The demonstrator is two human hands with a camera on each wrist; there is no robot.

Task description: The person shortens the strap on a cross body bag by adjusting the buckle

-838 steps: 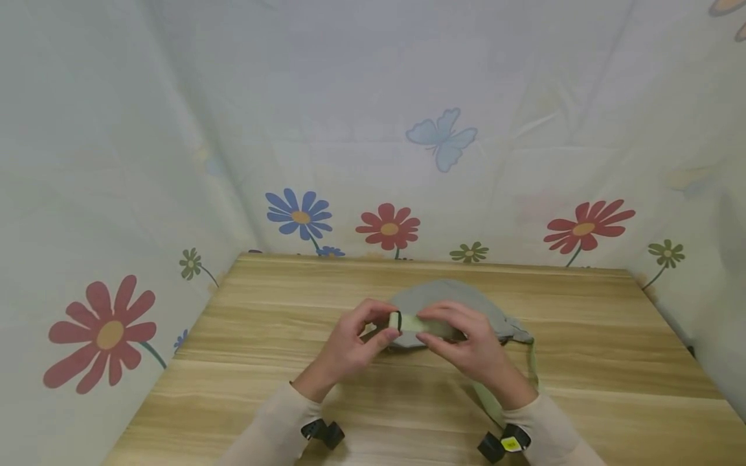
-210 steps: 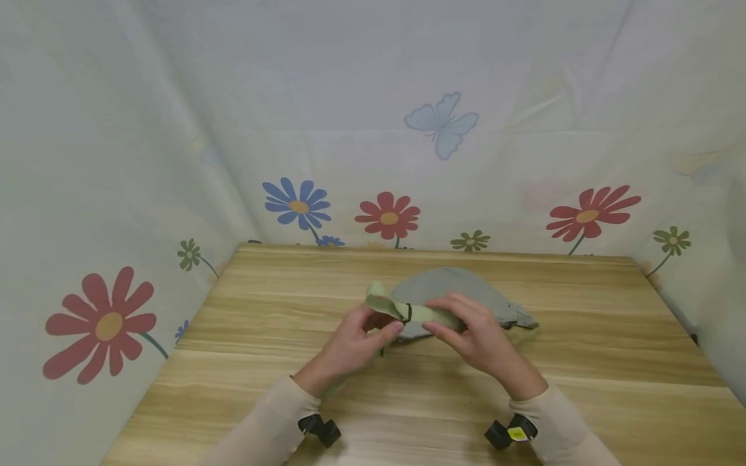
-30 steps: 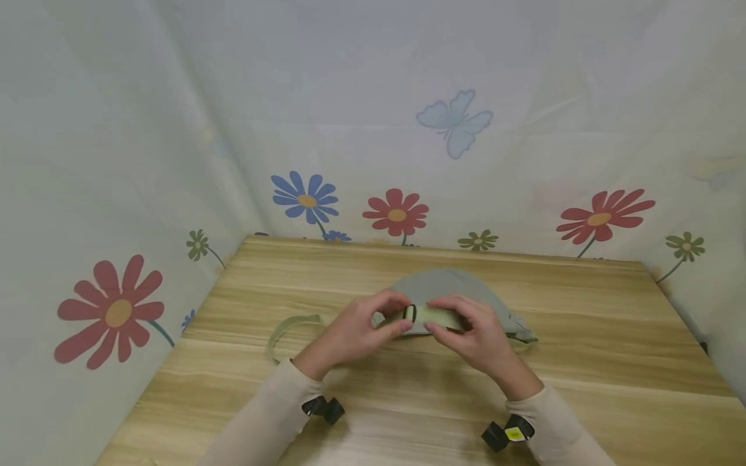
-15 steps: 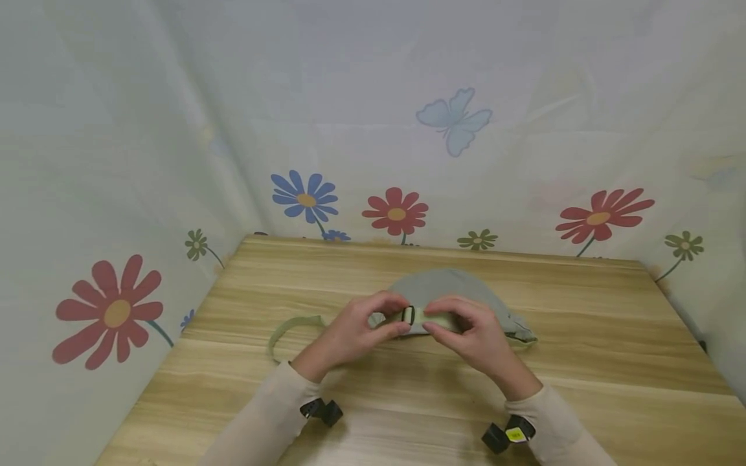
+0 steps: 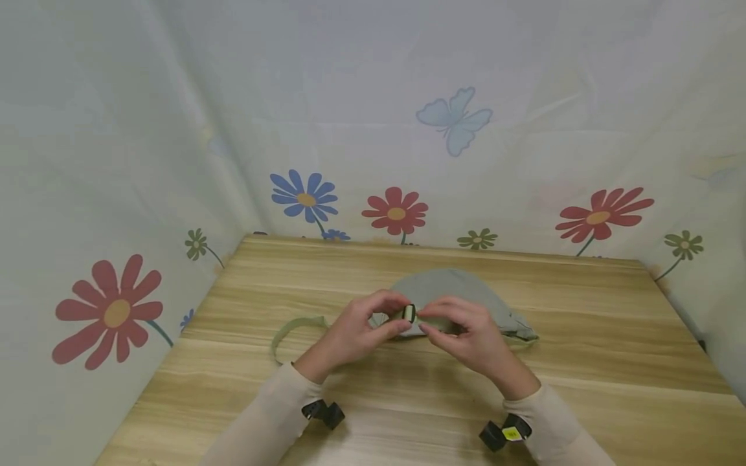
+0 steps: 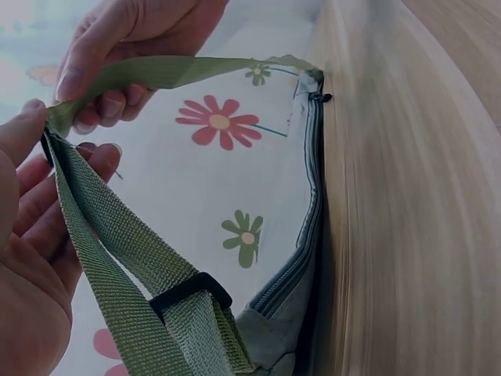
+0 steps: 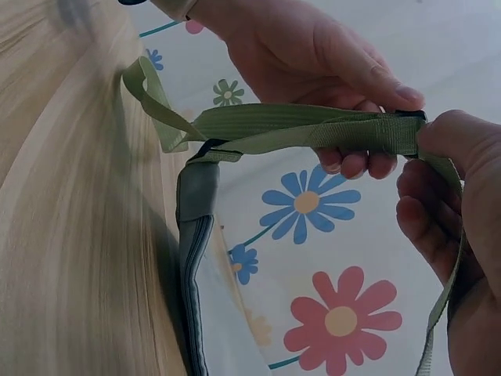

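A grey-green zippered bag (image 5: 449, 288) lies on the table behind both hands, a green webbing strap (image 6: 168, 72) running from its ends. My left hand (image 5: 352, 327) pinches a black strap slider (image 5: 410, 314) between thumb and fingers, with webbing threaded through it. Close beside it, the thumb and fingertips of my right hand (image 5: 472, 330) pinch the strap at the slider's right side. In the right wrist view a doubled length of webbing (image 7: 313, 129) reaches from the bag's end to the slider. A second black ring (image 6: 192, 294) holds the strap near one bag corner.
The wood-grain table (image 5: 245, 414) carries a loose loop of strap (image 5: 280, 333) left of my left wrist. A flowered cloth (image 5: 350, 97) hangs behind and at the sides. Small black cameras (image 5: 332, 414) sit on both wrists.
My right hand has slid slightly left, its fingertips now up against the slider, and less strap shows between the hands. The strap loop that stood above my left hand earlier is gone.
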